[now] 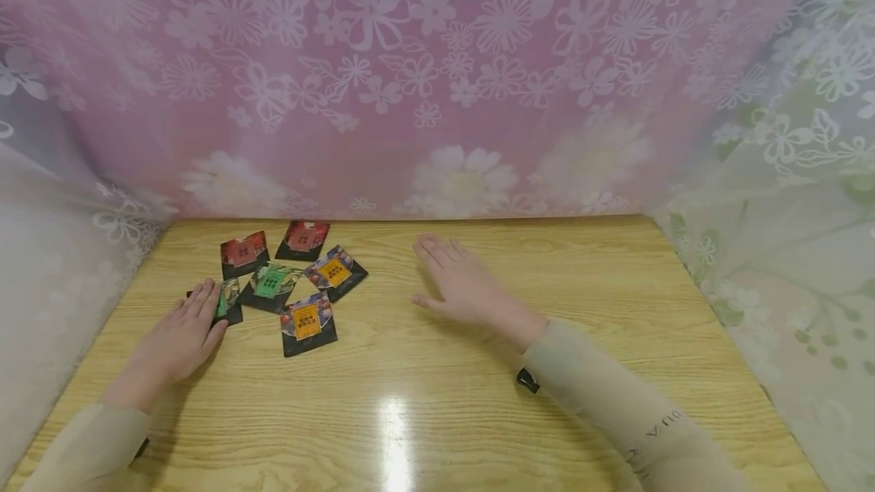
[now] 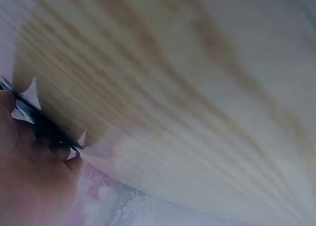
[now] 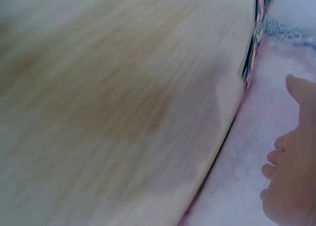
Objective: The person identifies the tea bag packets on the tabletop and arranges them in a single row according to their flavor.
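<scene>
While the left hand, the nearer one, lay straight-fingered and unclenched over the leftmost green packet, the right hand hung empty, fingers extended, well right of five other packets!

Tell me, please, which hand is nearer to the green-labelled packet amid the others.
Left. The left hand is just left of the middle packet, partly covering another green-labelled packet; the right hand is farther away, to its right.
</scene>
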Available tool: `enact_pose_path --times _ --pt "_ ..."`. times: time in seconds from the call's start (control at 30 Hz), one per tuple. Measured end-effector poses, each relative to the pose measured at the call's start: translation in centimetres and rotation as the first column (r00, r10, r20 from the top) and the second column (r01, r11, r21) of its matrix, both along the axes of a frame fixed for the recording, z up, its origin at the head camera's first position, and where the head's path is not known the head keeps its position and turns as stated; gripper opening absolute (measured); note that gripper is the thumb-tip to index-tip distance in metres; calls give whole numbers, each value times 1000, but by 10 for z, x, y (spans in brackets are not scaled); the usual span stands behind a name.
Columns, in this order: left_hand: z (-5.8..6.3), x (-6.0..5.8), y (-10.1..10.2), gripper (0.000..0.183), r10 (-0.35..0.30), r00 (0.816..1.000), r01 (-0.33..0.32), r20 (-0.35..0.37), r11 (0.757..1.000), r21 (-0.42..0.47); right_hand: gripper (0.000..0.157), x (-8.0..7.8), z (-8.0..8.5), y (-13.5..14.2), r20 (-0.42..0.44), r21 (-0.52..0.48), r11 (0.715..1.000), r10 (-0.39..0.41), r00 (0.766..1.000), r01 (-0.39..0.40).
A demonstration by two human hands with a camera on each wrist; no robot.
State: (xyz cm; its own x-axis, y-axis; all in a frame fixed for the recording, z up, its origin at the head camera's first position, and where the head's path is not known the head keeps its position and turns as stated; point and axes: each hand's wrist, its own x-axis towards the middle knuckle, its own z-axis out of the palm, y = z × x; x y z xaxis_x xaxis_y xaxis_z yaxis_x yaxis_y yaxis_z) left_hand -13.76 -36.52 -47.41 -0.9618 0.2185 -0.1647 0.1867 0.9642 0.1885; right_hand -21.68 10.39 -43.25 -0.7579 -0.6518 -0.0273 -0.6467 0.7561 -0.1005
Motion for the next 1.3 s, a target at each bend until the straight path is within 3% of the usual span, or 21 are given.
enact_pose_path --times 0.23,0.53,0.93,1.3 --pt "-3 -1 -3 74 -1 1000 1 3 1000 2 86 -13 2 -40 -8 1 989 149 989 -149" --pt "-4 -4 0 74 -8 1000 8 -3 1000 -4 72 -37 -6 -82 5 14 969 245 969 -245" --pt "-6 1 -1 73 -1 1000 1 -12 1000 13 64 -49 -14 -129 -11 116 952 287 958 -283" --pt "-8 2 -2 73 -6 1000 7 -15 1000 10 58 -52 -30 -138 -4 222 929 306 952 -297"
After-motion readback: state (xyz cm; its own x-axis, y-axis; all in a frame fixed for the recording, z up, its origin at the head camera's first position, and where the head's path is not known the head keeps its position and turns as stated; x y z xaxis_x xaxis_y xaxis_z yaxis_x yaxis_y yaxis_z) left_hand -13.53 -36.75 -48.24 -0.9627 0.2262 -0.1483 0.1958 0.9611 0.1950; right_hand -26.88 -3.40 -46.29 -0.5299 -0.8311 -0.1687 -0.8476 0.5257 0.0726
